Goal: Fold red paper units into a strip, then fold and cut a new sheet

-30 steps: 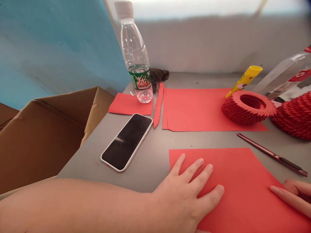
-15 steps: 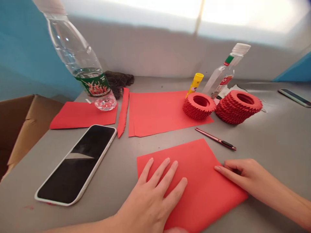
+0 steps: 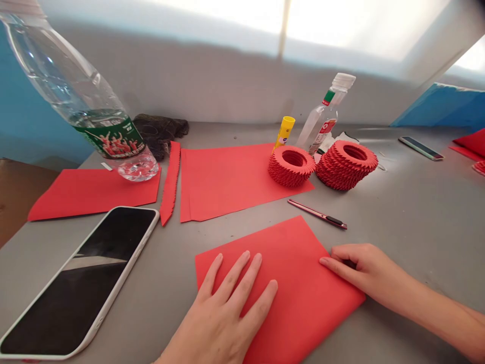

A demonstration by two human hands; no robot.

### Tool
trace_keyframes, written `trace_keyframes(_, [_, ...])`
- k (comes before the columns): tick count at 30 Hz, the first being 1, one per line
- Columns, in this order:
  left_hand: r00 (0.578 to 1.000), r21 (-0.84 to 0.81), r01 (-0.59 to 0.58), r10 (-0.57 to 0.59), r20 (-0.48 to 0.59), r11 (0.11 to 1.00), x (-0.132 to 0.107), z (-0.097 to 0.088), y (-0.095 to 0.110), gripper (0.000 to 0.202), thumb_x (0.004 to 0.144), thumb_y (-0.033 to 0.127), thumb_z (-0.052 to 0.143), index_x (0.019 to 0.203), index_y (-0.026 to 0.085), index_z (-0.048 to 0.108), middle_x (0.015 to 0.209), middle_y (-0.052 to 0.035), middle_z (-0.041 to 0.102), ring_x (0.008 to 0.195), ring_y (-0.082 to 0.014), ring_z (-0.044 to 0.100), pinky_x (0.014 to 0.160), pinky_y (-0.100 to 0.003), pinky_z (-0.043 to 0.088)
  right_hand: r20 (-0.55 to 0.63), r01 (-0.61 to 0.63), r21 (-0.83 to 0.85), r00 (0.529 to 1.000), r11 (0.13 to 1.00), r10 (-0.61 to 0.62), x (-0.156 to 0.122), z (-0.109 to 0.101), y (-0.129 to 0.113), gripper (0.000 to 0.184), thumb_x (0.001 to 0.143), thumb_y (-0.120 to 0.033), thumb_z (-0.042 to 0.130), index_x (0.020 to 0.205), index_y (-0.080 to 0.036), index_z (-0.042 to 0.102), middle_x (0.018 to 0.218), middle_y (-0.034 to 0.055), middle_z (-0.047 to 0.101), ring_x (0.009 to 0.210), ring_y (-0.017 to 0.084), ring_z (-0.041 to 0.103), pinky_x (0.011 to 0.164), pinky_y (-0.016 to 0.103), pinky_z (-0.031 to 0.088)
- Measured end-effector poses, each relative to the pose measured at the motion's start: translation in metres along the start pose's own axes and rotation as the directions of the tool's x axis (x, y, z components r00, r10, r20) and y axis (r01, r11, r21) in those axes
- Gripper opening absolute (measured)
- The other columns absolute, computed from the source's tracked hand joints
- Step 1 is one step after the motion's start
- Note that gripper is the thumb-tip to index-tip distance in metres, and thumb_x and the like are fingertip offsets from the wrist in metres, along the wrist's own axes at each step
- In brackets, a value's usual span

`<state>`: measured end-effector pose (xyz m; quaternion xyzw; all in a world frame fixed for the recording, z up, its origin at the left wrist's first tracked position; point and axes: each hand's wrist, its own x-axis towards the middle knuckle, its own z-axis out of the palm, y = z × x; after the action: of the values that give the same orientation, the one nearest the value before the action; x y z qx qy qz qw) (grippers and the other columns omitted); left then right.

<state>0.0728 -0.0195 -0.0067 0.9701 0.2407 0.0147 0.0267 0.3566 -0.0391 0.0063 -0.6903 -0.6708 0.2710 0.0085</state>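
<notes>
A folded sheet of red paper (image 3: 291,288) lies at an angle on the grey table in front of me. My left hand (image 3: 223,308) rests flat on its left part, fingers spread. At the paper's right edge, my right hand (image 3: 352,265) has its thumb on top and its other fingers curled at the border, pinching it. Just beyond the paper lies a slim utility knife (image 3: 317,214) with a dark slider. Farther back, more red sheets (image 3: 227,184) lie flat, with a red strip with a toothed edge (image 3: 171,182) to their left.
Two stacks of toothed red paper rings (image 3: 291,167) (image 3: 346,164) stand near a yellow glue stick (image 3: 284,132) and a glass bottle (image 3: 322,119). At left are a phone (image 3: 83,283), a plastic water bottle (image 3: 109,134) and red paper (image 3: 91,192). Another phone (image 3: 420,148) lies back right.
The whole view has shifted, so things appear farther left and red items show at the far right edge. Both hands keep their places on the paper.
</notes>
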Motion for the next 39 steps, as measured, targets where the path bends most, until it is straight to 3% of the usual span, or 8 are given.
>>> trace_keyframes(9, [0.999,-0.045,-0.009,0.01,0.035,0.999,0.003,-0.003,0.001,0.06,0.086,0.059,0.024,0.135,0.026,0.033,0.137,-0.0167,0.036,0.121,-0.0371,0.04,0.086,-0.058,0.04,-0.042,0.08,-0.189,0.995,0.979,-0.089,0.001,0.001,0.0,0.043,0.088,-0.047,0.032,0.054,-0.019,0.036,0.051,-0.0034,0.047,0.048,0.01,0.043,0.047,0.021,0.031])
trace_keyframes(14, [0.998,-0.103,0.012,-0.006,0.061,0.995,0.002,-0.001,0.001,0.063,0.085,0.062,0.024,0.137,0.027,0.03,0.139,-0.017,0.031,0.124,-0.0382,0.035,0.089,-0.062,0.035,-0.164,0.098,-0.542,0.962,0.835,-0.22,-0.007,-0.005,0.003,0.043,0.085,-0.05,0.036,0.054,-0.021,0.041,0.045,-0.0033,0.047,0.039,0.012,0.045,0.039,0.025,0.028])
trace_keyframes(17, [0.996,-0.163,0.058,-0.046,0.08,0.985,0.001,-0.001,0.003,0.064,0.084,0.063,0.023,0.137,0.026,0.029,0.141,-0.0174,0.028,0.127,-0.0366,0.03,0.094,-0.062,0.029,-0.282,0.162,-0.658,0.852,0.735,-0.44,-0.009,-0.017,-0.011,0.034,0.086,-0.043,0.039,0.062,-0.021,0.05,0.057,0.0004,0.057,0.05,0.016,0.055,0.041,0.027,0.036])
trace_keyframes(19, [0.995,-0.207,0.084,-0.069,0.079,0.975,0.0,-0.002,0.005,0.068,0.083,0.065,0.024,0.137,0.025,0.028,0.143,-0.0173,0.024,0.13,-0.0352,0.025,0.098,-0.061,0.023,-0.259,0.37,-0.665,0.7,0.648,-0.666,-0.003,-0.022,-0.027,0.023,0.088,-0.029,0.039,0.083,-0.019,0.059,0.085,0.0061,0.066,0.083,0.02,0.062,0.065,0.031,0.048])
trace_keyframes(22, [0.995,-0.26,0.094,-0.08,0.063,0.961,-0.001,-0.003,0.008,0.073,0.082,0.067,0.022,0.139,0.022,0.025,0.144,-0.0176,0.02,0.133,-0.0333,0.016,0.101,-0.061,0.015,-0.137,0.573,-0.678,0.518,0.461,-0.844,0.014,-0.016,-0.052,0.028,0.088,-0.022,0.038,0.105,-0.014,0.059,0.112,0.0124,0.061,0.113,0.026,0.049,0.086,0.039,0.045])
trace_keyframes(25, [0.993,-0.292,0.102,-0.079,0.088,0.951,-0.001,-0.004,0.009,0.075,0.081,0.068,0.024,0.137,0.019,0.028,0.144,-0.019,0.02,0.135,-0.033,0.009,0.101,-0.062,0.011,-0.048,0.652,-0.668,0.446,0.36,-0.894,0.028,0.006,-0.062,0.038,0.089,-0.03,0.037,0.116,-0.009,0.054,0.122,0.0153,0.055,0.115,0.028,0.049,0.083,0.04,0.049])
trace_keyframes(33, [0.987,-0.312,0.122,-0.082,0.138,0.942,0.003,-0.01,0.008,0.074,0.082,0.063,0.031,0.139,0.018,0.02,0.146,-0.0165,0.014,0.135,-0.0325,0.005,0.102,-0.062,0.009,-0.045,0.686,-0.577,0.515,0.443,-0.856,0.029,0.038,-0.036,0.069,0.085,-0.042,0.038,0.142,-0.01,0.015,0.139,0.014,0.036,0.121,0.031,0.042,0.086,0.048,0.047])
trace_keyframes(39, [0.982,-0.32,0.129,-0.075,0.175,0.939,0.002,-0.012,0.008,0.078,0.08,0.065,0.035,0.14,0.02,0.016,0.147,-0.0159,0.012,0.135,-0.0342,0.006,0.1,-0.063,0.012,-0.071,0.708,-0.516,0.526,0.482,-0.847,0.029,0.041,-0.035,0.077,0.081,-0.045,0.045,0.142,-0.011,0.013,0.14,0.014,0.034,0.123,0.034,0.039,0.092,0.05,0.042])
